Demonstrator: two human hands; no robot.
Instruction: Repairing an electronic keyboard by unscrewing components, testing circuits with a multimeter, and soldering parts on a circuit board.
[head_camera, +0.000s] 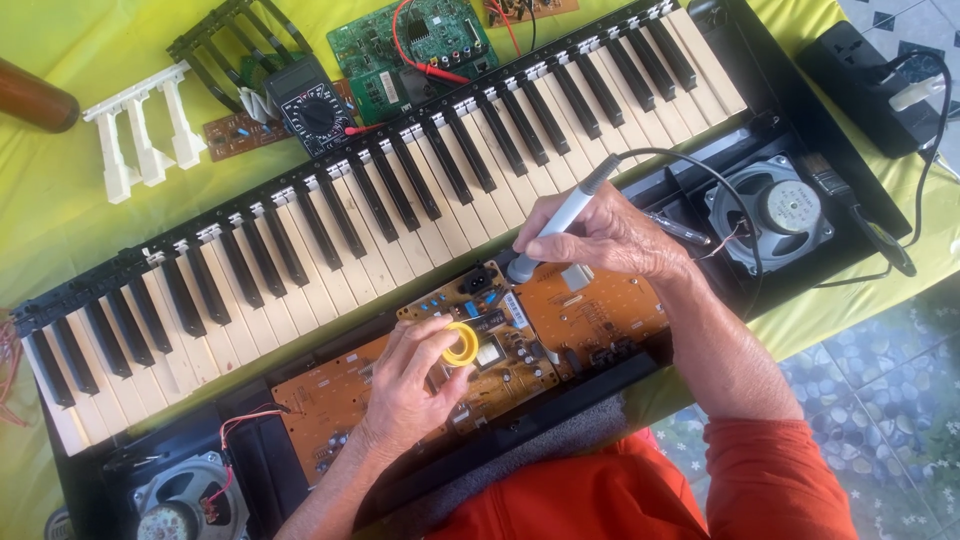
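Note:
An opened electronic keyboard (330, 230) lies across the table, its brown circuit board (590, 315) exposed along the near edge. My right hand (600, 232) grips a grey soldering iron (562, 222), its tip pointing down at the board near a black socket (480, 280). My left hand (408, 385) rests on the board and holds a small yellow spool (461, 343) between thumb and fingers. A black cord (700, 175) runs from the iron over the keyboard's right end.
Speakers sit at each end of the case (780, 212) (185, 505). Behind the keys lie a multimeter (312, 108) with red leads, a green circuit board (410, 45), loose white keys (145, 130), black key strips (235, 40). A power strip (875, 85) sits at the right.

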